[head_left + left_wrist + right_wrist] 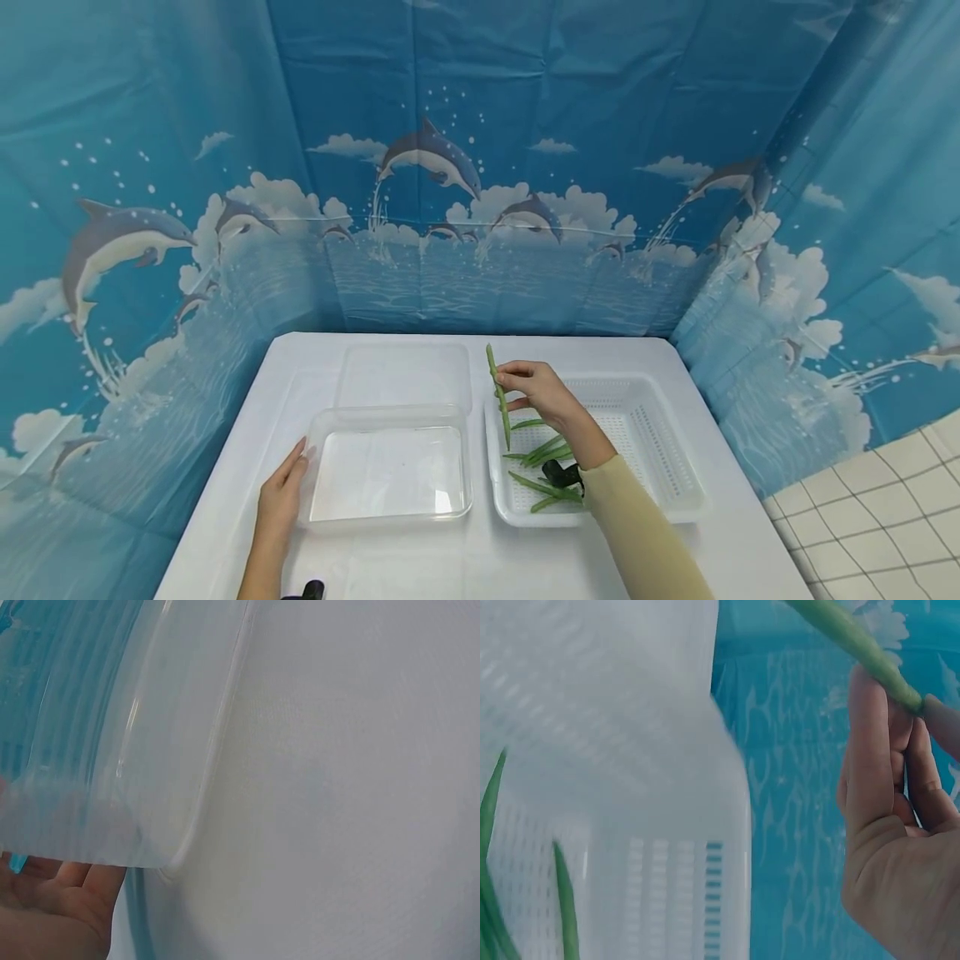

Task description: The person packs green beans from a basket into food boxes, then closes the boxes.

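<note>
Green bean [855,643] in the right hand [538,390]; green beans [546,452] below it, in a white, slotted basket [622,417]. Clear box [386,471] at the left hand [281,490], white desk [390,567], pale yellow right sleeve [637,525]. Beyond both hands, a blue curtain [487,50] patterned with grey dolphins [431,157] and white clouds [277,196].

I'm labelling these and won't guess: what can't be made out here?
Head view: count of slender green pods in the white rectangular perforated plastic basket; right forearm hides part of it.
Left wrist view: fingertips of the left hand, blurred behind the translucent rectangular plastic box.
Right wrist view: one end of the pod in the right hand, cut off by the top edge.
</note>
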The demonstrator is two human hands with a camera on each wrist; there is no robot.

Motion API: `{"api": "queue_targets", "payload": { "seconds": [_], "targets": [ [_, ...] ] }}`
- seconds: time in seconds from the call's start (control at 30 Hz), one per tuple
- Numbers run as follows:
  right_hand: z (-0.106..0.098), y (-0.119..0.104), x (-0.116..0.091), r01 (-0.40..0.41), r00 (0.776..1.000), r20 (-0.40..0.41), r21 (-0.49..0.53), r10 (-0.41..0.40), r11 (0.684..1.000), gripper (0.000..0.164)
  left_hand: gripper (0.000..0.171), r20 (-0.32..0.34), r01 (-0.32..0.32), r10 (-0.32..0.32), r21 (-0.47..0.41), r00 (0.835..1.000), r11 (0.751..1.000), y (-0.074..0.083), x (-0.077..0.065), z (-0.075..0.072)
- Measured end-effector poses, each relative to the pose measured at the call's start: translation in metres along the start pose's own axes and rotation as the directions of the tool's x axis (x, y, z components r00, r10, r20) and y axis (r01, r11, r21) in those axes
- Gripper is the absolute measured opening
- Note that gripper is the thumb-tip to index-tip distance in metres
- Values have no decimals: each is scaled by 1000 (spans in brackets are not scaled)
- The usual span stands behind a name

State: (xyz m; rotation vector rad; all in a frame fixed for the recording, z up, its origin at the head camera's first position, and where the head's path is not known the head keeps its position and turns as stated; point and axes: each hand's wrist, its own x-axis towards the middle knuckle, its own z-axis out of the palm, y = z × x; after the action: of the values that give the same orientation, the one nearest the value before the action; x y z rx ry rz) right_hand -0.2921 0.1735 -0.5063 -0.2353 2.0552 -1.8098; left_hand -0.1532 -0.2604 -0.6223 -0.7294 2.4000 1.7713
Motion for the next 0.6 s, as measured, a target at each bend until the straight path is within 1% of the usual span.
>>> {"api": "queue_targets", "payload": {
  "seconds": [0.17, 0.33, 0.4, 0.6],
  "targets": [
    [27, -5, 13, -1, 1000, 22, 38, 0, 999, 37, 63, -11, 2, -2, -5, 1000, 1000, -2, 0, 1],
    [55, -8, 26, -20, 999, 46, 53, 18, 998, 34, 63, -19, -5, 5, -6, 1000, 1000, -4, 0, 2],
    [67, -10, 32, -26, 998, 60, 51, 23, 998, 34, 63, -20, -8, 8, -8, 1000, 1000, -5, 1, 1],
    [100, -6, 46, -60, 992, 114, 19, 57, 998, 27, 63, -29, -16, 16, -9, 999, 1000, -5, 1, 1]
  ]
}}
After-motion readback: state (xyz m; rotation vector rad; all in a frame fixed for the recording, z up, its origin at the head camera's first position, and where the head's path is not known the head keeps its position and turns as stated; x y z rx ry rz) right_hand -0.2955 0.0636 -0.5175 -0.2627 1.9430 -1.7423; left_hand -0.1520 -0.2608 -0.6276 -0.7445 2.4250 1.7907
